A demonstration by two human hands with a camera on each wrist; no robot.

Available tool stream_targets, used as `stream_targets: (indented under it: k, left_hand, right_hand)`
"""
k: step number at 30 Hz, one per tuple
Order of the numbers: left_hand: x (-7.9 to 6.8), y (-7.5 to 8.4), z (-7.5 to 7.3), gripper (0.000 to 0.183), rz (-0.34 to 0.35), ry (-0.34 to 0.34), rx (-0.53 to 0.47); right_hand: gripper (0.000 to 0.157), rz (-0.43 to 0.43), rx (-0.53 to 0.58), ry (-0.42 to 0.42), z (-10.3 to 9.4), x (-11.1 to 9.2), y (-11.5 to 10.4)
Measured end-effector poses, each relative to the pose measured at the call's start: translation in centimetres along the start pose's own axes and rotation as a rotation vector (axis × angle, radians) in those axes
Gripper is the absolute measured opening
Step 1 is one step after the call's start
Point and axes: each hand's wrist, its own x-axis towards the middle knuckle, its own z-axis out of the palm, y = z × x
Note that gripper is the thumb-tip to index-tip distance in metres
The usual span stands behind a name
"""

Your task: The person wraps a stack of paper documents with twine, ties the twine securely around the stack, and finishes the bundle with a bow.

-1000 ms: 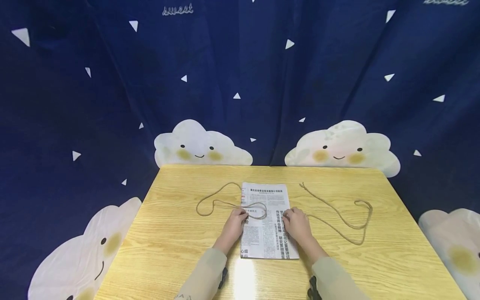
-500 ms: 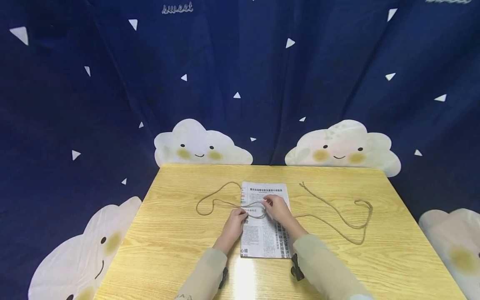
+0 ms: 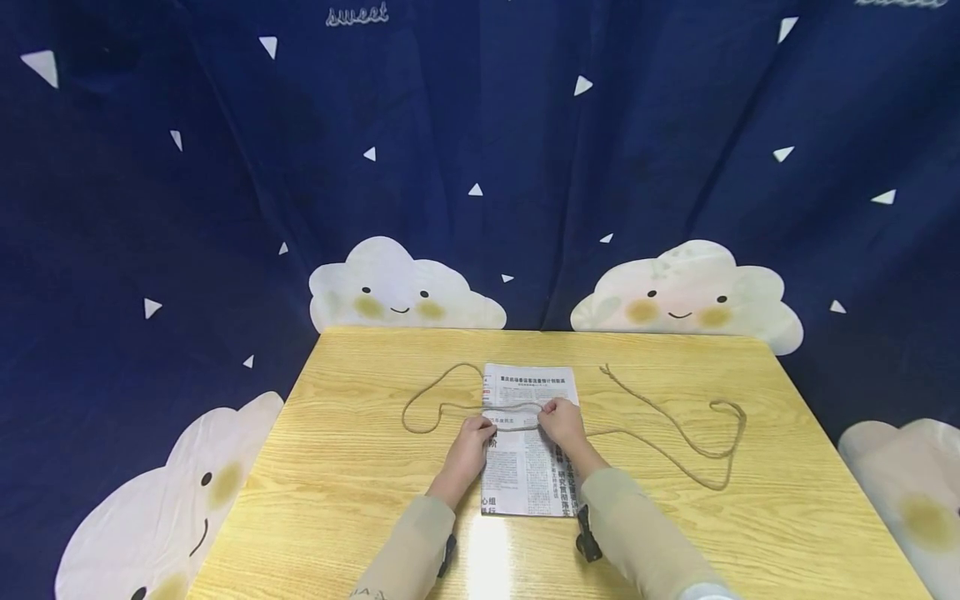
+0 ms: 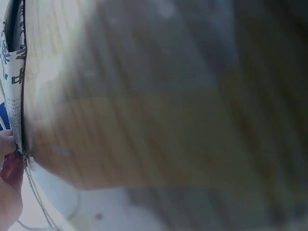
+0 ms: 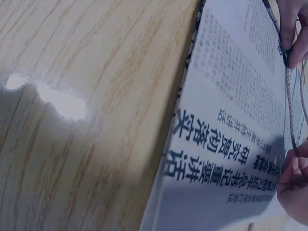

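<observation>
Sleeves are the closest thing, both beige: the left sleeve (image 3: 408, 546) and right sleeve (image 3: 641, 529) reach in from the near side, with dark gear (image 3: 588, 537) at the wrists. Past them there's a folded newspaper (image 3: 517, 492) lying flat near the middle of a wood-grain table (image 3: 345, 500). Its long axis runs pretty much straight away from the person, headline end farthest, so that headline reads right way up from their side.

The left hand (image 3: 468, 454) is about halfway up the paper's left edge, thumb and fingers pinching it with some cord (image 5: 289, 103) caught there. The right hand (image 3: 566, 429) is over the page toward its right edge, fingers curled and pinching a bend of the same cord, so two strands cross the print.

Left wrist view shows the paper edge-on, with a gap between layers, which you don't get from the head view. Right wrist view gets the cord's twist up close.

Farther out, cord curves loosely on the table left of the paper, and a longer bend lies to the right. Can't tell if it passes underneath. Behind everything: navy curtain (image 3: 420, 100) with white triangles and smiley clouds (image 3: 393, 271).
</observation>
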Motion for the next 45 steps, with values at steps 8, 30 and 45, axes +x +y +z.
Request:
stream_targets:
  k: [8, 30, 45]
  left_hand:
    - [-0.1, 0.2, 0.0, 0.021, -0.010, 0.003, -0.014]
    - [-0.1, 0.2, 0.0, 0.020, -0.013, 0.006, -0.016]
    - [0.0, 0.1, 0.1, 0.022, -0.044, -0.034, -0.003]
  right_hand:
    - [0.018, 0.170, 0.188, 0.136, -1.0, 0.3, 1.1]
    - [0.020, 0.507, 0.869, 0.278, -7.2, 0.5, 7.3]
    - [0.025, 0.655, 0.997, 0.341, -9.9, 0.4, 9.5]
